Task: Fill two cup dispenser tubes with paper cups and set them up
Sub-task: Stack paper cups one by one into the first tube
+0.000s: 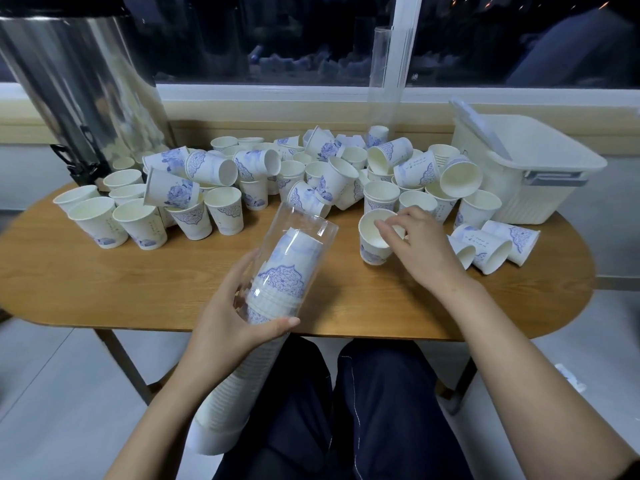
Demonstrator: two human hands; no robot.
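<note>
My left hand grips a clear dispenser tube that tilts away from me over the table's near edge. A long stack of nested paper cups fills it down toward my lap. My right hand pinches the rim of an upright white paper cup with blue print, standing on the table to the right of the tube. A second clear tube stands upright by the window, with one cup at its bottom. Several loose cups lie and stand in a heap across the back of the table.
A wooden oval table carries everything. A steel water urn stands at the back left. A cream plastic basket sits at the right edge. A few cups lie on their sides near my right wrist.
</note>
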